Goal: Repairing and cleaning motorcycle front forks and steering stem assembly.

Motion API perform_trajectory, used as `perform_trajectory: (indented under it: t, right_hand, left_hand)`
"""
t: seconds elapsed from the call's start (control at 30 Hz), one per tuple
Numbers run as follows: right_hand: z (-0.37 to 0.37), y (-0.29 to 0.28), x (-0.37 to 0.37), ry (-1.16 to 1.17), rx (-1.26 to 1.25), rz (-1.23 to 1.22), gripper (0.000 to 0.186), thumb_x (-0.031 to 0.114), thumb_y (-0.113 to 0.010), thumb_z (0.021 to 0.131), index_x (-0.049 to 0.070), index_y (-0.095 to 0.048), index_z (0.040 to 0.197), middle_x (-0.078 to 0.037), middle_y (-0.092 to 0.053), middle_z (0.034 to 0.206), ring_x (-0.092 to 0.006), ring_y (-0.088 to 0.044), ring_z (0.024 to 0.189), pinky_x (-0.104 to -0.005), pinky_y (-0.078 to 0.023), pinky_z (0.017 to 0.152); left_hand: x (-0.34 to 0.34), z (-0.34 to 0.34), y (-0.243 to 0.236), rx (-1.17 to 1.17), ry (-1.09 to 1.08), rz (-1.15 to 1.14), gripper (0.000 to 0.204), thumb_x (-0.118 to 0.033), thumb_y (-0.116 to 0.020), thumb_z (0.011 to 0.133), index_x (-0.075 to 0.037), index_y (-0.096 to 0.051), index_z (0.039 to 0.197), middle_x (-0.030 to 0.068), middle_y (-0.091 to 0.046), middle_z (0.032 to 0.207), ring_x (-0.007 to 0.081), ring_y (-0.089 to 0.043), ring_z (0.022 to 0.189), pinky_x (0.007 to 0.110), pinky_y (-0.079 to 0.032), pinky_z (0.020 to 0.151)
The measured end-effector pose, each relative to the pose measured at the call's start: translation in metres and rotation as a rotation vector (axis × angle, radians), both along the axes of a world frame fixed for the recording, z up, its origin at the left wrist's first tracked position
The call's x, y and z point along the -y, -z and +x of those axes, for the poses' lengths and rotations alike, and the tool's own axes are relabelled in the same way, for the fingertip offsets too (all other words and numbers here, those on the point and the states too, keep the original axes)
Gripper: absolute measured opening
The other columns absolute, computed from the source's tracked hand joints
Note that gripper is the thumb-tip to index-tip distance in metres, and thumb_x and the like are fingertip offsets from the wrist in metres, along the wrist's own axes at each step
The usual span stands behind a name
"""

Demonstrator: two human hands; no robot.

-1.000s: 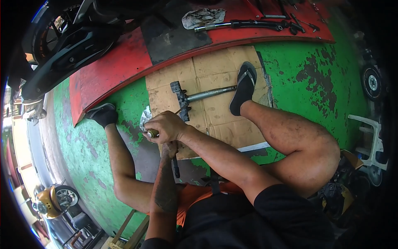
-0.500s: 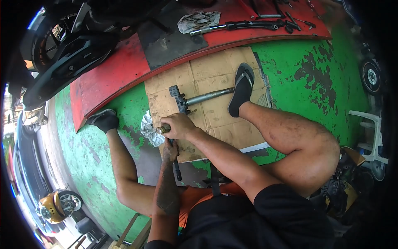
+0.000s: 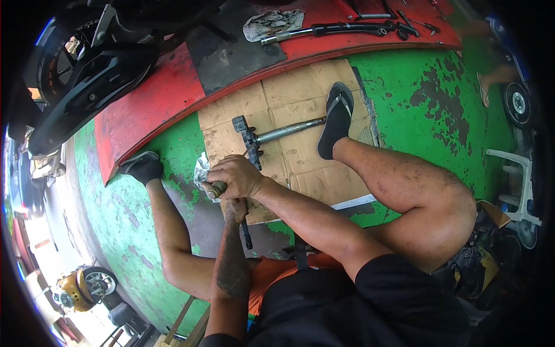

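My right hand [image 3: 234, 175] is closed around a tool with a worn, brownish cylindrical end [image 3: 217, 189]; its kind is unclear. Just below it, my left hand [image 3: 236, 210] grips a dark rod [image 3: 247, 236], whose black end sticks out toward me. The rod's other end is hidden by my hands. A motorcycle steering stem [image 3: 283, 133] lies on a flattened cardboard sheet [image 3: 312, 185], its dark clamp [image 3: 247, 139] just beyond my right hand. My right foot [image 3: 335, 118], in a black sandal, is at the stem's far end. A crumpled whitish cloth [image 3: 201, 170] lies beside my right hand.
A red and black platform [image 3: 156, 104] runs across the far side. It bears a fork leg [image 3: 347, 29], a stained rag [image 3: 272, 24] and several tools. A motorcycle [image 3: 98, 87] stands far left. At right are a white plastic chair [image 3: 514, 173] and another person's blurred arm [image 3: 503, 75].
My right hand and its tool have shifted a little left, turning the tool's brownish end more toward me. My left hand still holds the dark rod. The steering stem stays on the cardboard.
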State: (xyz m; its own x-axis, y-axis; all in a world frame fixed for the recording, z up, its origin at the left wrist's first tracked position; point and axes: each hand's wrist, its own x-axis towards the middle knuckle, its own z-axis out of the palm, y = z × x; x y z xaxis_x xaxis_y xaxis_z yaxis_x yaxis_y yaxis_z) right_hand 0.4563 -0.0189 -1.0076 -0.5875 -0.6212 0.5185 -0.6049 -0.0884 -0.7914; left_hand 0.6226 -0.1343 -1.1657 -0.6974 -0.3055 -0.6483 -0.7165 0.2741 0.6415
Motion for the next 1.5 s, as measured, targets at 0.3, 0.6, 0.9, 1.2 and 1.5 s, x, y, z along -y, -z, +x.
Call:
perform_trajectory:
  t: [0.3, 0.6, 0.9, 1.2, 1.5]
  right_hand:
    - [0.002, 0.005, -0.002, 0.066, -0.020, -0.031, 0.018, 0.022, -0.075, 0.071, 0.009, -0.063, 0.076, -0.008, -0.062, 0.070, -0.0302, -0.063, 0.067, -0.0404, -0.049, 0.063]
    - [0.002, 0.004, -0.002, 0.123, -0.053, -0.016, 0.023, 0.021, -0.077, 0.063, 0.009, -0.066, 0.079, -0.008, -0.065, 0.073, -0.0281, -0.065, 0.069, -0.0392, -0.049, 0.064]
    - [-0.001, -0.002, 0.001, 0.184, -0.069, -0.148, 0.020, 0.017, -0.076, 0.076, 0.009, -0.061, 0.068, -0.008, -0.059, 0.063, -0.0271, -0.060, 0.058, -0.0379, -0.047, 0.058]
    - [0.000, -0.009, 0.002, 0.303, 0.014, -0.191, 0.024, 0.018, -0.077, 0.077, 0.009, -0.058, 0.064, -0.006, -0.057, 0.061, -0.0262, -0.060, 0.057, -0.0382, -0.046, 0.057]
    - [-0.002, 0.005, -0.004, 0.289, 0.012, -0.096, 0.025, 0.023, -0.075, 0.079, 0.011, -0.056, 0.068, -0.006, -0.055, 0.064, -0.0272, -0.060, 0.062, -0.0399, -0.046, 0.059]
  left_hand:
    - [-0.002, -0.002, -0.017, -0.009, 0.034, -0.078, 0.039, -0.032, -0.041, 0.104, 0.000, -0.058, 0.092, 0.0112, -0.057, 0.063, 0.0208, -0.058, 0.053, 0.038, -0.045, 0.048]
    - [-0.005, -0.005, -0.022, -0.004, -0.015, -0.059, 0.036, -0.030, -0.039, 0.105, -0.001, -0.057, 0.095, 0.0094, -0.057, 0.065, 0.0189, -0.057, 0.052, 0.036, -0.044, 0.047]
    - [-0.008, -0.009, -0.032, -0.022, -0.040, -0.046, 0.028, -0.029, -0.043, 0.104, -0.003, -0.049, 0.112, 0.0078, -0.056, 0.068, 0.0169, -0.055, 0.053, 0.034, -0.044, 0.047]
    - [-0.004, -0.005, -0.029, -0.011, -0.068, -0.033, 0.034, -0.024, -0.049, 0.102, -0.007, -0.038, 0.129, 0.0060, -0.055, 0.071, 0.0150, -0.053, 0.053, 0.033, -0.044, 0.046]
    - [-0.009, -0.007, -0.024, -0.024, -0.076, -0.005, 0.033, -0.026, -0.047, 0.103, -0.007, -0.038, 0.127, 0.0050, -0.054, 0.071, 0.0150, -0.054, 0.053, 0.032, -0.045, 0.046]
